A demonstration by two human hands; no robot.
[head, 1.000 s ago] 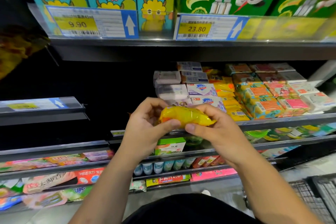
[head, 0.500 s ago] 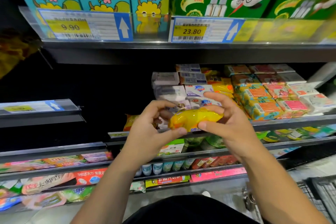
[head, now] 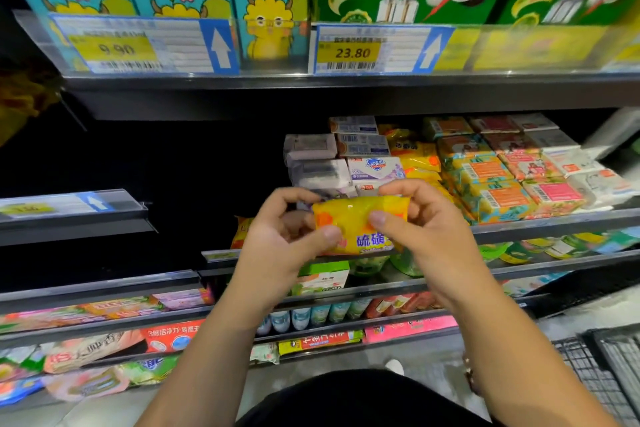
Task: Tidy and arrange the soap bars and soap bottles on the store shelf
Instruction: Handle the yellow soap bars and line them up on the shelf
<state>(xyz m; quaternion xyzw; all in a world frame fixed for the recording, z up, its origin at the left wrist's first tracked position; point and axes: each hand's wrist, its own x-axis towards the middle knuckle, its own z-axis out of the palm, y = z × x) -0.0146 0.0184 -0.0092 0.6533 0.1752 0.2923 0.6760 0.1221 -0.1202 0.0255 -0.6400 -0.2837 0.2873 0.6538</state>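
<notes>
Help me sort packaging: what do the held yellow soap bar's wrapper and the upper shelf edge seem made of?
Yellow soap bar: likely glossy plastic film, with crinkles and glare. Upper shelf edge: probably dark painted metal, thin, dull sheen.

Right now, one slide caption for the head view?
Left hand and right hand pinch a yellow soap packet before stacked soap bars.

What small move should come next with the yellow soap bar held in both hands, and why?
Probably carry the yellow soap bar forward onto the yellow soap stack on the shelf: the left hand and right hand both pinch it in front of that matching row.
</notes>
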